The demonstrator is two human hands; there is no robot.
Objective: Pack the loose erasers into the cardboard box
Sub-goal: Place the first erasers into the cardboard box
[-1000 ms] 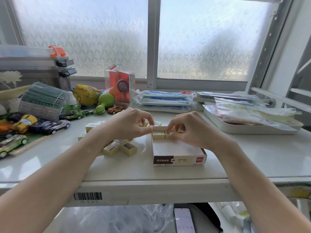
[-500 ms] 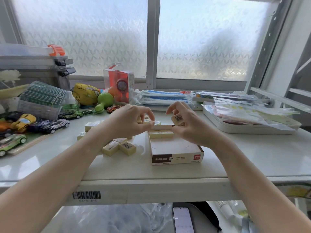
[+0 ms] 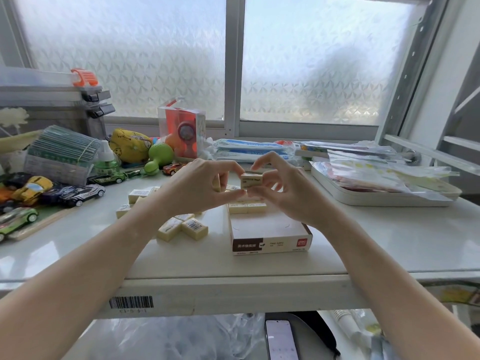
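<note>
Both hands meet above the far end of the cardboard box (image 3: 270, 239), the right hand (image 3: 288, 193) and left hand (image 3: 197, 188) each pinching the raised eraser (image 3: 251, 180), probably turning it to fit beside those already packed.

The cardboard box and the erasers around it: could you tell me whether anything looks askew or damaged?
Nothing looks damaged. The cardboard box lies open and flat with a neat row of erasers at its far end. The loose erasers beside it lie at mixed angles, simply unpacked.
</note>
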